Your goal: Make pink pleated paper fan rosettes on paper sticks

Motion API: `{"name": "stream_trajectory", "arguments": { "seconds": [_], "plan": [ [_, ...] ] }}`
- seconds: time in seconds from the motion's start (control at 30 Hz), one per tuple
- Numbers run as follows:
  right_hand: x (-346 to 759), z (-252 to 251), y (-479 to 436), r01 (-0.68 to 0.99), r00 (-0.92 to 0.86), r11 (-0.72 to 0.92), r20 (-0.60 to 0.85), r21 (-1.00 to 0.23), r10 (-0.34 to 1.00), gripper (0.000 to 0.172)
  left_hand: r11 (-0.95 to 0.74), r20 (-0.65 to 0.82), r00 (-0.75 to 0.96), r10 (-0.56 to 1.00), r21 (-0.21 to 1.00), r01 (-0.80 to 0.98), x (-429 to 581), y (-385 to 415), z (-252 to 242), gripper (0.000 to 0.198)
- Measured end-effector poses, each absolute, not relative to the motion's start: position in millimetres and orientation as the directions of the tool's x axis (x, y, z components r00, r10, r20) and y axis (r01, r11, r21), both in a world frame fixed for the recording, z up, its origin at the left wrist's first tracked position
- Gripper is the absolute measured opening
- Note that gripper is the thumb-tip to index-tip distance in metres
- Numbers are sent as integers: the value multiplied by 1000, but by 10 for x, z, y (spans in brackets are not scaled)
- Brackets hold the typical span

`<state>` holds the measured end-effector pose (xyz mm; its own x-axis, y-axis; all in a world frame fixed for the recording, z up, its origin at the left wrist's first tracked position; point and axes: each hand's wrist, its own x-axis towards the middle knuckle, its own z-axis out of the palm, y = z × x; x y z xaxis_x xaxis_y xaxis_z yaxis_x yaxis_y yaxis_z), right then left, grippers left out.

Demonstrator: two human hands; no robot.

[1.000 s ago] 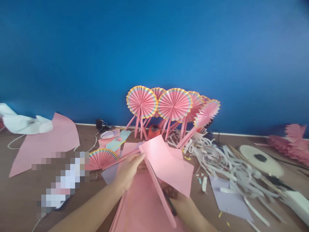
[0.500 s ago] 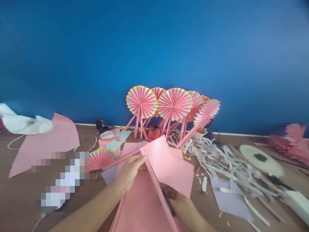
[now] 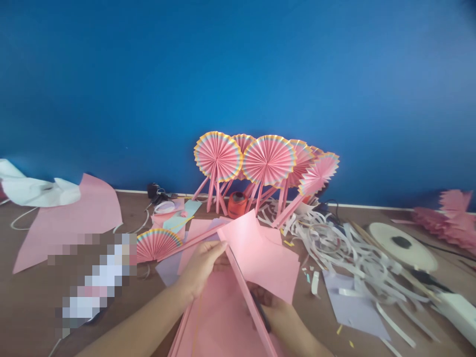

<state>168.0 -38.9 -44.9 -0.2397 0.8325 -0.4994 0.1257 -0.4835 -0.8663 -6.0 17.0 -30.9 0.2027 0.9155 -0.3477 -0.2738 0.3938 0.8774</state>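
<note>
The deep blue wall (image 3: 238, 74) fills the upper two thirds of the frame, and the brown wooden floor (image 3: 33, 307) runs along the bottom. At lower centre lies a stack of flat pink paper sheets (image 3: 211, 327), and both of our hands work over it.

Above the stack we hold a folded pink paper sheet (image 3: 266, 260). Its long folded edge runs diagonally from the middle of the frame down to the bottom edge, right of centre. Our left hand (image 3: 201, 265) sits at the upper end of that edge, with the fingers pressed together and pinching the fold at its tip. Our right hand (image 3: 282, 317) sits lower right, under the raised flap, so it is nearer the lower end of the fold. Its fingers curl round a slim dark tool (image 3: 262, 311) that lies just beside the edge. The flap hides most of them, and we cannot tell what the tool is.

A row of round pleated pink paper fans on sticks (image 3: 267, 161) leans on the wall at centre. A large loose pink sheet (image 3: 70, 218) lies at left, and a tangle of white paper strips (image 3: 345, 248) with a white round disc (image 3: 403, 250) lies at right. All of these are well apart from the hands. Nearer, a half-open pleated fan (image 3: 158, 244) lies just left of the left hand. A small orange-red tape roll (image 3: 237, 203) stands beyond the sheet. Nothing lies across the fold itself.
</note>
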Motion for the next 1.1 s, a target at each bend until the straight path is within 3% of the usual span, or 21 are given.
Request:
{"name": "stream_trajectory", "arguments": {
  "seconds": [0.37,0.83,1.1],
  "plan": [
    [1712,-614,-377,105,-267,-373,-388,-922,882,22,388,-336,234,912,892,-233,-63,154,-316,43],
    [1693,-564,-378,65,-249,-398,-401,-915,881,17,380,-354,139,925,861,-339,-71,186,-363,37],
    [1696,-598,-363,15,-255,-447,-435,-895,863,24,390,-341,207,917,875,-286,-44,162,-316,38]
  ]
}}
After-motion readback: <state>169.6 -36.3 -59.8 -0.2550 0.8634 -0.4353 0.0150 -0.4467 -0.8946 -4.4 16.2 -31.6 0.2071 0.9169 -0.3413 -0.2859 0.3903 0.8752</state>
